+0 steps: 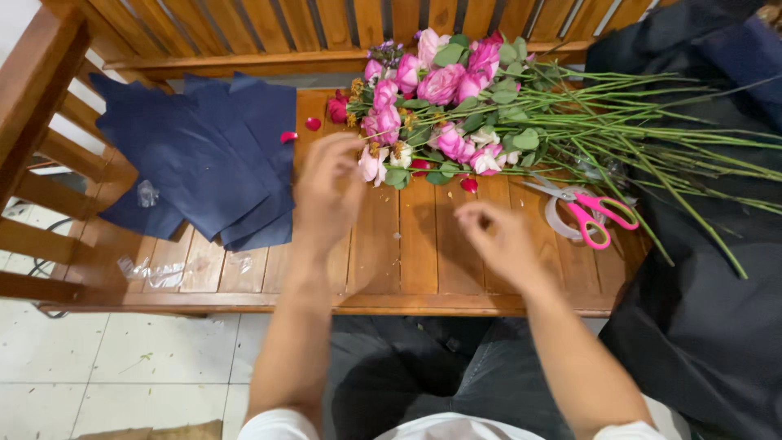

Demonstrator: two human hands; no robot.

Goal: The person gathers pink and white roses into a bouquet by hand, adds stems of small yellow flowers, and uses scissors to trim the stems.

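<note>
A: Left hand [326, 191] is reaching, fingers loosely curled and empty, toward the pink roses [440, 98] lying on the bench [407, 244]

B: Right hand [501, 240] is pinching narrow, seemingly empty; I'd be lifting blooms gently by the stems

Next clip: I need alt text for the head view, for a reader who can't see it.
Two bare hands hover over a wooden bench: the left hand reaches a pale rose at the edge of a bunch of pink roses, the right hand curls nearby. Navy paper sheets lie left, pink scissors right.
</note>
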